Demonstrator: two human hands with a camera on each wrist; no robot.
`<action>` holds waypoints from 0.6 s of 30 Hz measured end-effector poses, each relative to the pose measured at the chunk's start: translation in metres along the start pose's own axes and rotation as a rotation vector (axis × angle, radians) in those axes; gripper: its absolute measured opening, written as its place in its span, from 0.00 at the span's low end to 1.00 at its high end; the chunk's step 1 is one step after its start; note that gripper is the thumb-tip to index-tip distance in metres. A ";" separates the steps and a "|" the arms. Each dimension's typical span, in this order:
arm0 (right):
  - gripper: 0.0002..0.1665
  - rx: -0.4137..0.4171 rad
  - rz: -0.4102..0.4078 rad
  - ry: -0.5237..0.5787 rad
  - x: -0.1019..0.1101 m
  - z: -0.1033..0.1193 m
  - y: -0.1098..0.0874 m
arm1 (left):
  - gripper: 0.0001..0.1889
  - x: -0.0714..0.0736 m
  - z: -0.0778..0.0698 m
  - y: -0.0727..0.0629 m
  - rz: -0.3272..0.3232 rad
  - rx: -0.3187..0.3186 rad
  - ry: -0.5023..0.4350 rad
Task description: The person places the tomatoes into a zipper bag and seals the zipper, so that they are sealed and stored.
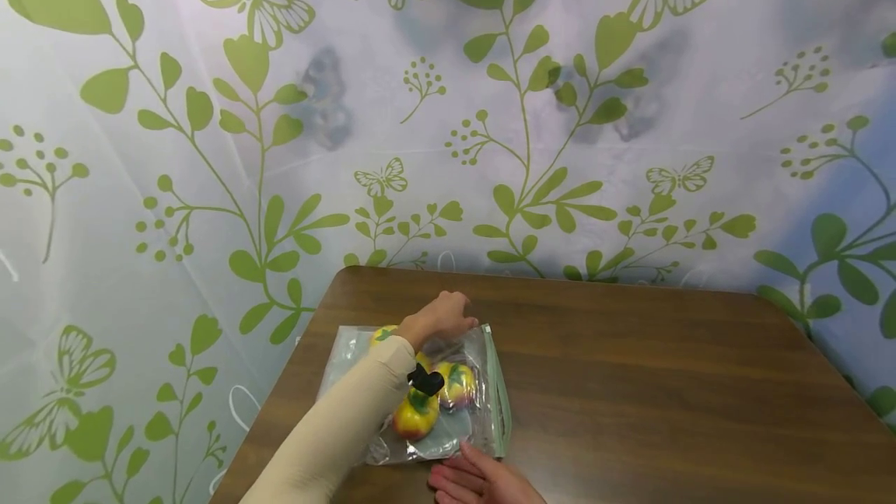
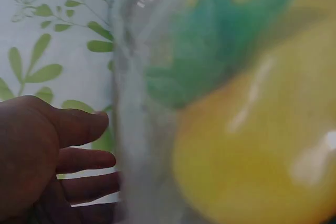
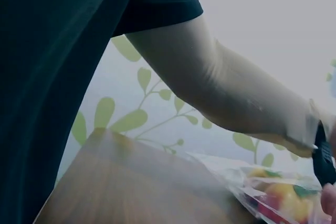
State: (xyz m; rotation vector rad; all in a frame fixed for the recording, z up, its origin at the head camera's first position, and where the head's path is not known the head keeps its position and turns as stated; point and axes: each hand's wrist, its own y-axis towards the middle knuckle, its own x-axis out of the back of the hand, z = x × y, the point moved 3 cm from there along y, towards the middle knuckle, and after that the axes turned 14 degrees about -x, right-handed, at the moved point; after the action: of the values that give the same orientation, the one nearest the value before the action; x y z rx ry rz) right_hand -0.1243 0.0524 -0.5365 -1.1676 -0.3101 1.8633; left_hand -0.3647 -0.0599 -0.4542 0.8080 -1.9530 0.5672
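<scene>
A clear plastic zip bag [image 1: 451, 434] with a pale green strip [image 1: 498, 395] along its right side lies on the table. Inside are several yellow-and-red fruits [image 1: 416, 418] with green leafy tops. My left hand [image 1: 444, 315] reaches across the bag to its far right corner; in the left wrist view its fingers [image 2: 86, 160] are loosely extended beside the plastic, their tips partly hidden by it. By the near edge is my right hand [image 1: 486, 477], fingers relaxed, thumb close to the plastic. Whether that thumb touches the bag I cannot tell.
The brown wooden table [image 1: 630, 395] extends to the right of the bag. Behind it hangs a white cloth [image 1: 434, 99] with green leaves and butterflies. A black strap piece [image 1: 425, 379] sits on the left wrist, above the fruits.
</scene>
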 end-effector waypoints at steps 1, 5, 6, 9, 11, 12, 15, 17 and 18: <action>0.49 0.003 0.003 0.020 -0.002 0.001 0.003 | 0.24 -0.002 0.001 0.002 0.013 0.004 0.008; 0.45 0.005 0.005 0.147 -0.005 0.003 0.009 | 0.18 -0.027 0.024 0.024 0.042 0.006 0.078; 0.43 0.001 -0.004 0.171 -0.005 0.003 0.010 | 0.16 -0.036 0.037 0.035 0.046 0.014 0.086; 0.40 0.011 -0.026 0.191 0.002 0.001 0.011 | 0.15 -0.062 0.081 0.063 0.036 0.030 0.102; 0.38 0.022 -0.027 0.192 0.009 -0.001 0.011 | 0.14 -0.057 0.077 0.060 0.027 0.047 0.061; 0.36 0.028 -0.019 0.198 0.013 -0.003 0.010 | 0.15 -0.056 0.080 0.062 0.033 0.058 0.014; 0.34 0.082 -0.001 0.160 0.023 -0.002 0.005 | 0.20 -0.027 0.039 0.037 0.023 0.056 -0.124; 0.32 0.125 -0.023 0.131 0.028 0.003 -0.004 | 0.24 -0.010 0.014 0.020 -0.016 0.046 -0.231; 0.29 0.141 -0.041 0.123 0.031 0.006 -0.009 | 0.25 -0.005 0.008 0.015 -0.039 0.035 -0.273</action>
State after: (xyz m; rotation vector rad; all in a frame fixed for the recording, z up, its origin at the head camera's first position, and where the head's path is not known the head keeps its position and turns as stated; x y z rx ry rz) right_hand -0.1296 0.0833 -0.5468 -1.1645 -0.1304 1.7395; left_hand -0.3782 -0.0534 -0.4630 0.9860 -2.1735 0.4890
